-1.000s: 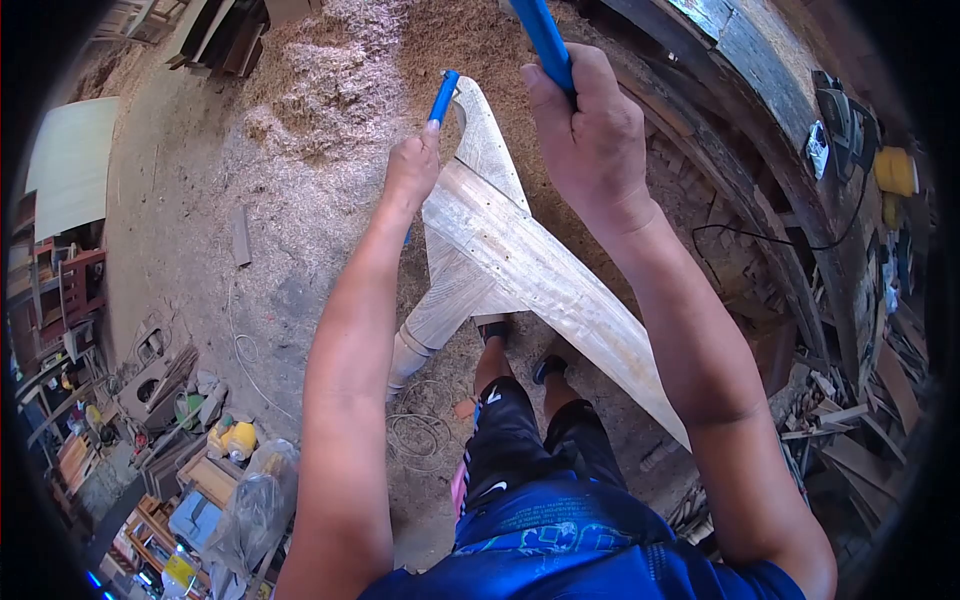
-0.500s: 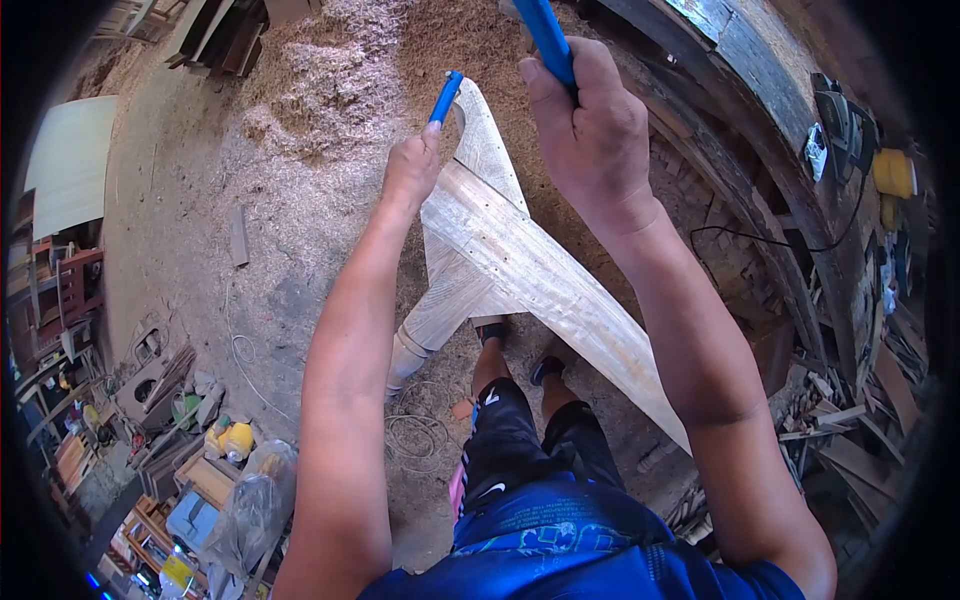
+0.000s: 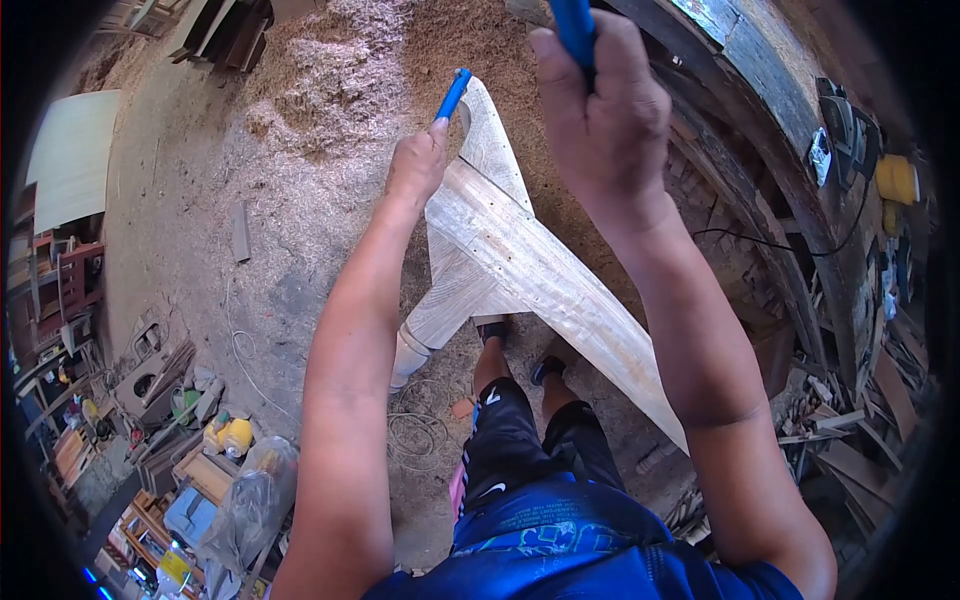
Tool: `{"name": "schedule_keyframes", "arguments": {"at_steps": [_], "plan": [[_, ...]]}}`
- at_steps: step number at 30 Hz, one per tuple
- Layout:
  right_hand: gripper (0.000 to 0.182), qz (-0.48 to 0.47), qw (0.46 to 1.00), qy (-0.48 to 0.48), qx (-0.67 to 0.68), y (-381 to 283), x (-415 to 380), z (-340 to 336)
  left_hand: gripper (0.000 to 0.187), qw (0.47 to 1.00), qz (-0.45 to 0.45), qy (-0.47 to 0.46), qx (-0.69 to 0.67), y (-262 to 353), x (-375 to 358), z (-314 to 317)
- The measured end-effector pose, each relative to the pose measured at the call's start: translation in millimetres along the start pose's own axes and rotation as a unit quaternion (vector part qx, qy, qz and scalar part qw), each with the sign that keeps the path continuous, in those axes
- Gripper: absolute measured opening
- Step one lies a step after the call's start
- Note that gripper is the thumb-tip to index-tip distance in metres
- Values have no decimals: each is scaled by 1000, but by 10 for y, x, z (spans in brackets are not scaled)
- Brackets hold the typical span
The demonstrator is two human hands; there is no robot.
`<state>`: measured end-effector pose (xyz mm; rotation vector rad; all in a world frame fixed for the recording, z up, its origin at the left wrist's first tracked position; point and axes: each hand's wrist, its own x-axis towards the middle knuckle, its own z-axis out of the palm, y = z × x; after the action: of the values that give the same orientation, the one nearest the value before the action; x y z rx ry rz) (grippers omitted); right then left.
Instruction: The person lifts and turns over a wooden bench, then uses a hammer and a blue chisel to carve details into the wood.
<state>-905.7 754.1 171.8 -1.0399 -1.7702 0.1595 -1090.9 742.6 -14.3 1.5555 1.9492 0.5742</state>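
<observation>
My left hand is closed around a short blue-handled tool, its handle end pointing up and away from me. The tool's lower end is hidden by the fist, over the far end of a pale wooden piece. This piece has a long tapering board, a curved far arm and a turned leg at the near left. Higher and closer to the camera, my right hand grips another blue handle. The top of that tool is cut off by the frame edge, so its head does not show.
Wood shavings are heaped on the floor beyond the piece. Dark timbers with a power tool and its black cable lie to the right. Clutter and a plastic bag fill the lower left. My feet stand beside the wooden piece.
My right hand has moved slightly right and toward the top edge with its blue handle. My left hand and the wooden piece appear only slightly shifted in view.
</observation>
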Motion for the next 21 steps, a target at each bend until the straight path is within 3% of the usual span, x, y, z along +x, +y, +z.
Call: {"name": "schedule_keyframes", "arguments": {"at_steps": [1,3,4,6,7,9,10,12,13,15,16,19,21], "plan": [[17,-1,1000,0,0,172,-111,92,67,1000,0,1,0,-14,26,9],[22,87,943,-262,-187,444,-329,216,66,1000,-20,-11,19,-25,35,24],[22,85,943,-261,-188,508,-379,201,66,1000,-18,-9,18,-8,12,31],[24,158,880,-371,-250,461,-312,214,65,999,-20,-25,-7,16,7,-21],[24,152,881,-374,-247,427,-318,216,65,999,-25,-20,-8,-6,-7,-44],[20,121,955,-229,-144,239,-208,99,65,1000,5,-21,6,-5,20,-14],[20,123,954,-230,-145,190,-146,66,65,1000,5,-24,6,-10,19,7],[18,73,990,-103,-66,114,-39,43,65,1000,6,-12,9,-41,36,9],[18,73,990,-101,-65,159,-92,72,65,1000,7,-11,10,-42,52,5],[18,163,950,-234,-124,384,-329,171,65,999,-24,-21,-15,-53,49,35],[19,179,873,-387,-235,529,-387,197,65,999,-22,-20,-15,-52,28,63],[20,237,867,-376,-226,444,-496,71,64,999,26,8,31,-88,38,54],[21,228,887,-344,-207,425,-590,-41,65,994,64,17,-85,-82,10,53]]}}
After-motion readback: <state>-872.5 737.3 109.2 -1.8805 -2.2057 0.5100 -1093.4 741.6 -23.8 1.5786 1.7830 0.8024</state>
